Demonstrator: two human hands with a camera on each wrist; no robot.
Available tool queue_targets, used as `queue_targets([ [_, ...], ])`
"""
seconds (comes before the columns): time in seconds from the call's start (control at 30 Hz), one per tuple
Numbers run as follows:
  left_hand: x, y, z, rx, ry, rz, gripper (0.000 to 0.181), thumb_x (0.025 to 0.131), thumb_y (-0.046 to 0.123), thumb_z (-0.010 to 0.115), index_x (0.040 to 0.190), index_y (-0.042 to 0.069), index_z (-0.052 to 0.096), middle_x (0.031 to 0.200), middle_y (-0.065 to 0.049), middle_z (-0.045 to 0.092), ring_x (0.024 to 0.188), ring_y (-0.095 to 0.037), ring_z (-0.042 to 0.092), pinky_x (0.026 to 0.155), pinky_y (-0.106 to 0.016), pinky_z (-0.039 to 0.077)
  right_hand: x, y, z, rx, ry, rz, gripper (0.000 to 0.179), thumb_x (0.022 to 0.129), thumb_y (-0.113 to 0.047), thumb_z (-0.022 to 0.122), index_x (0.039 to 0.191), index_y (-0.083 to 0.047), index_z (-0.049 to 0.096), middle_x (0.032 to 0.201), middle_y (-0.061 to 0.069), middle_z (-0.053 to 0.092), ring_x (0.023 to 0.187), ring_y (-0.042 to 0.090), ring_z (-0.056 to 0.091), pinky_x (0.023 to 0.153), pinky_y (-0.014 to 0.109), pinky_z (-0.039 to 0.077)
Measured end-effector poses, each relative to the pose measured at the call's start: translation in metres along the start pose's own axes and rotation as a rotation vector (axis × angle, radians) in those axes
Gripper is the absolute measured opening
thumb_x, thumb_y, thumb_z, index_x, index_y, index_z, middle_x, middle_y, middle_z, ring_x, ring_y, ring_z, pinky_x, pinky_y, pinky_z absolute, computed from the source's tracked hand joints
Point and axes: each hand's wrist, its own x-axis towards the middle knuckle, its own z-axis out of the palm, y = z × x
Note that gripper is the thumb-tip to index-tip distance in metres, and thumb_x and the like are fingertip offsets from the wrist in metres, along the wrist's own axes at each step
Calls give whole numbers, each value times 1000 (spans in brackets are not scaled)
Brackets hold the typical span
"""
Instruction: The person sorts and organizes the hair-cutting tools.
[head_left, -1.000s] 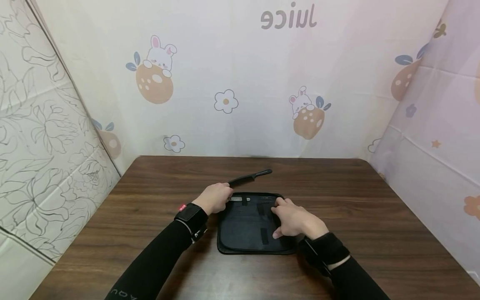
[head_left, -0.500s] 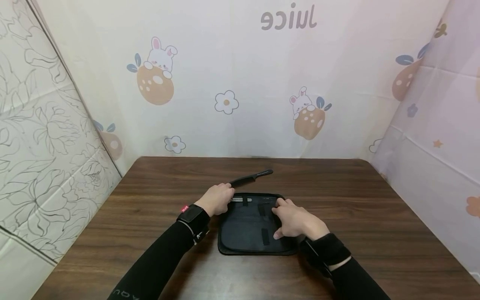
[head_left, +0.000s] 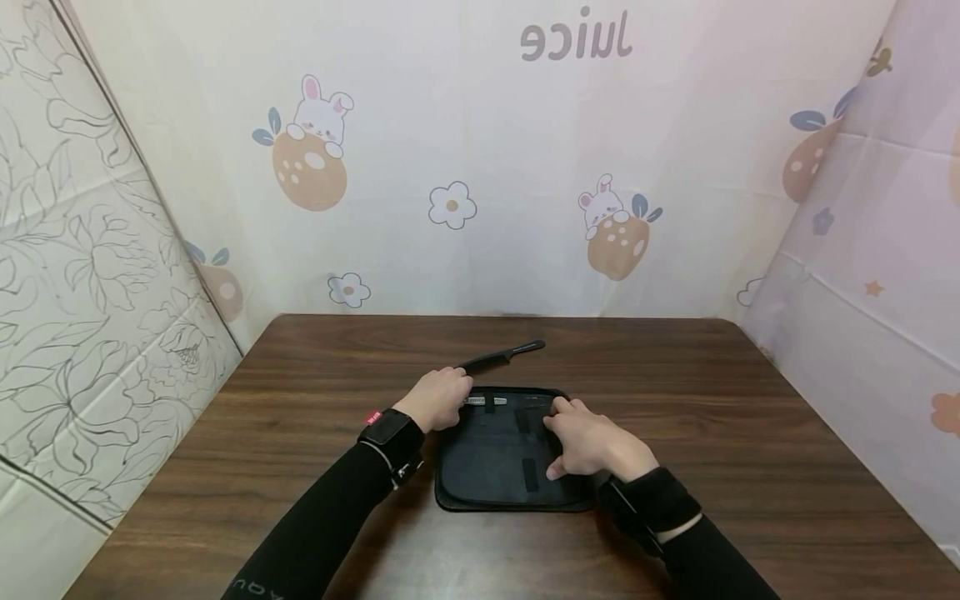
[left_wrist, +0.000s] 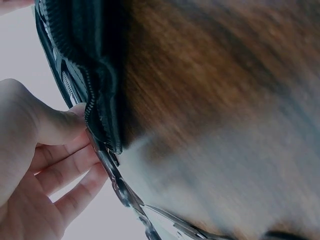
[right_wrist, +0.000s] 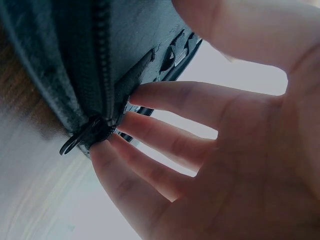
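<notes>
A black zip case (head_left: pixel 487 467) lies opened out on the wooden table, its inner flap and straps showing. A silver serrated strip (head_left: pixel 489 401) sits under a small strap at its far edge. My left hand (head_left: pixel 435 400) holds the far left corner, thumb on the zip edge (left_wrist: pixel 90 97) in the left wrist view. A dark shiny metal piece (left_wrist: pixel 117 182) passes at these fingertips; its kind is unclear. My right hand (head_left: pixel 596 437) rests on the case's right side, fingers fairly straight. In the right wrist view its fingertips touch the zip corner, beside a zip pull (right_wrist: pixel 75 140).
A black comb (head_left: pixel 495 359) with a slim handle lies behind the case, its left end hidden by the left hand. A printed curtain (head_left: pixel 457 167) hangs behind the brown table (head_left: pixel 675 358), with more fabric along both sides.
My left hand has shifted slightly to the right along the case's far left corner. The right hand, case and comb stay almost where they were.
</notes>
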Motion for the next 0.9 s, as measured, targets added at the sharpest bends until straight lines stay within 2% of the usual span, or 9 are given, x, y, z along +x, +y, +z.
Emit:
queue_targets([
  [0.5,-1,8,-4,50,-1,-28,11,88,9,78,94,13,69,99,-4,65,96,-24,63,83,-38,54,1,0,2,-3,6,-4,72,81,-26,88,139,2,59,128,9,50,112,26,45,82,42,46],
  [0.9,2,11,-5,57,4,-7,10,89,10,77,93,13,69,98,-6,65,96,-24,63,84,-38,54,1,0,1,-4,4,-7,71,81,-27,88,139,2,59,127,9,50,112,26,45,82,42,46],
])
